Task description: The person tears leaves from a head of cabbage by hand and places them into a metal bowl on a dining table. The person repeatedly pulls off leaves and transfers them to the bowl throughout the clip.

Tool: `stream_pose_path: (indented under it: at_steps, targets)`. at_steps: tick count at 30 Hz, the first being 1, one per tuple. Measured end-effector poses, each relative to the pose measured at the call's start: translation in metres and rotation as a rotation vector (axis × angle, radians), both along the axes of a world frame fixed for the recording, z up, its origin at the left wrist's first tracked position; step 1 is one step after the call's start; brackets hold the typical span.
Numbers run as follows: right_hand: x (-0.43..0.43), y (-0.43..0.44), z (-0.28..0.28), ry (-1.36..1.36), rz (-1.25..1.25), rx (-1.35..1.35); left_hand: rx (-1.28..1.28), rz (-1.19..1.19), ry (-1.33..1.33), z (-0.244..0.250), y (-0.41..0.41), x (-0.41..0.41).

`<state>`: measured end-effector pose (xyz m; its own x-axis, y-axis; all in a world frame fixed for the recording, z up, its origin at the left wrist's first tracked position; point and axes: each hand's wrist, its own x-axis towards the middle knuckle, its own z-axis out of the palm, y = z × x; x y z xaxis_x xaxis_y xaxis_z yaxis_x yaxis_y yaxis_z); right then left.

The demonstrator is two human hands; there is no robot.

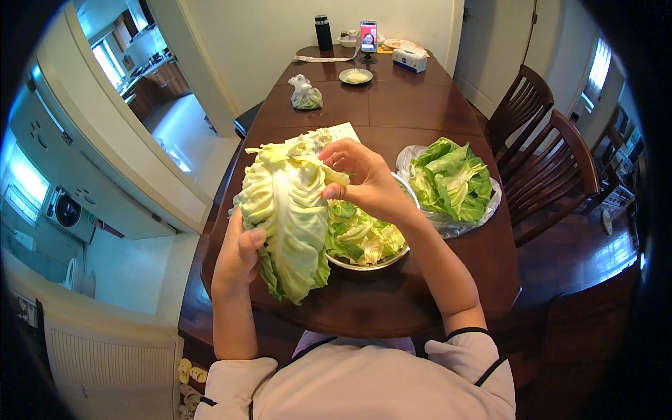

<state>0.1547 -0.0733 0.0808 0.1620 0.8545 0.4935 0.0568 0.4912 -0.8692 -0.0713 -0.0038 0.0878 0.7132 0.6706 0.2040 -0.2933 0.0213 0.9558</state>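
Observation:
A large head of leafy cabbage [286, 220], pale with a thick white midrib facing me, is held up over the near left of the table. My left hand [239, 252] grips it from the left side, thumb on the front leaf. At its upper right, my right hand [367, 181] pinches a pale leaf edge between thumb and fingers. Beneath and behind my right wrist stands a metal bowl [375, 266], partly hidden, with torn cabbage pieces [367, 236] inside. Right of the bowl, whole green cabbage leaves [451, 181] lie on a clear plastic bag [491, 207].
On the dark wooden table [336, 105] are a knotted plastic bag of greens [306, 94], a small plate [356, 76], a phone on a stand [368, 39], a black flask [323, 34] and a tissue pack [410, 59]. Wooden chairs [551, 163] stand along the right side.

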Motion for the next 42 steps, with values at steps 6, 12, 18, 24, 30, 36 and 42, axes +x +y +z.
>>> stream_pose_path:
  at_steps: [6,12,18,24,30,36,42]
  targets:
    - [-0.004,0.001,-0.006,0.154,-0.157,0.109,-0.001,-0.022,-0.011,-0.004,0.003,0.0]
    - [-0.002,0.002,-0.015,0.617,0.023,0.009,-0.061,-0.073,-0.026,-0.012,0.002,0.003]
    - [0.03,0.008,-0.018,0.832,-0.063,0.067,-0.137,-0.098,-0.143,-0.041,0.017,-0.012]
    - [0.057,-0.018,0.002,-0.419,-0.343,-0.369,-0.098,0.106,-0.022,-0.03,0.014,-0.019]
    - [0.014,-0.026,0.016,-0.545,-0.426,-0.001,-0.131,0.035,-0.043,-0.034,0.014,-0.016]
    - [-0.01,-0.024,0.024,-0.321,-0.307,-0.085,-0.186,-0.027,-0.024,-0.034,0.013,-0.01]
    - [-0.008,-0.015,0.009,0.072,-0.164,0.004,-0.254,-0.1,-0.119,-0.041,0.019,-0.009]
